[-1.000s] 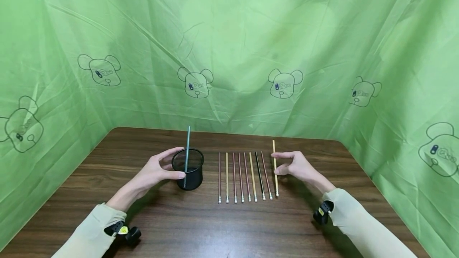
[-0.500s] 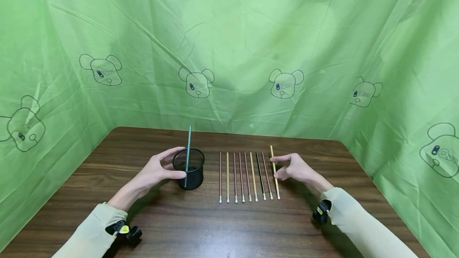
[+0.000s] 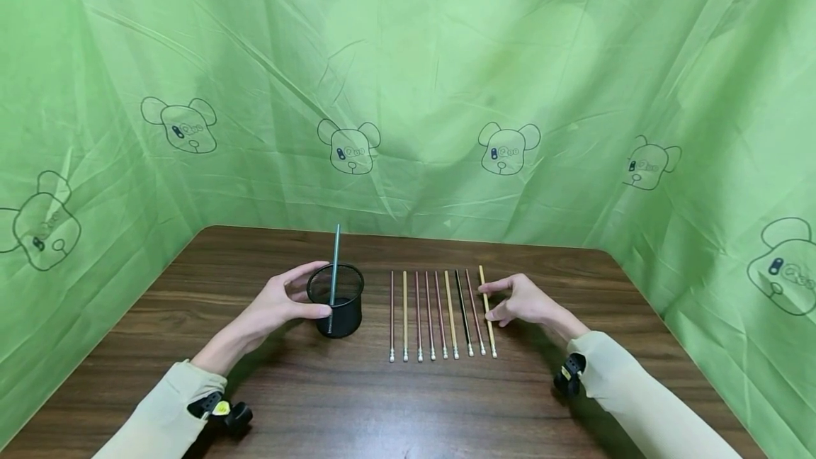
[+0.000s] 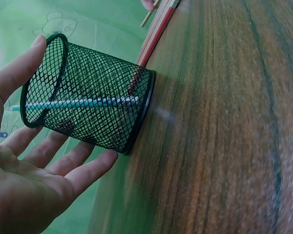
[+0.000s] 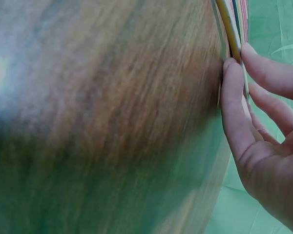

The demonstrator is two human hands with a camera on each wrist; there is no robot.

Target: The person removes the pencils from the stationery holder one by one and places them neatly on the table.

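My left hand (image 3: 280,298) grips a black mesh pencil cup (image 3: 348,317), thumb at the rim and fingers round its side. A single teal pencil (image 3: 336,250) leans upright inside the cup; its white eraser end shows through the mesh (image 4: 102,122) in the left wrist view. At the right end of a row of pencils, my right hand (image 3: 521,299) pinches a yellow pencil (image 3: 491,337) between thumb and fingers, low over the wood. In the right wrist view, that yellow pencil (image 5: 228,27) runs up from the fingertips.
Several pencils lie side by side left of the right hand: dark red (image 3: 418,317), yellow (image 3: 404,317) and one black pencil (image 3: 462,307), eraser ends toward me. Under everything is a brown wooden table (image 3: 357,402). A green cloth (image 3: 433,91) with bear drawings surrounds the table's far sides.
My right hand has brought the yellow pencil left and slightly toward me, beside the row's last dark red pencil. My left hand and the cup have stayed put.
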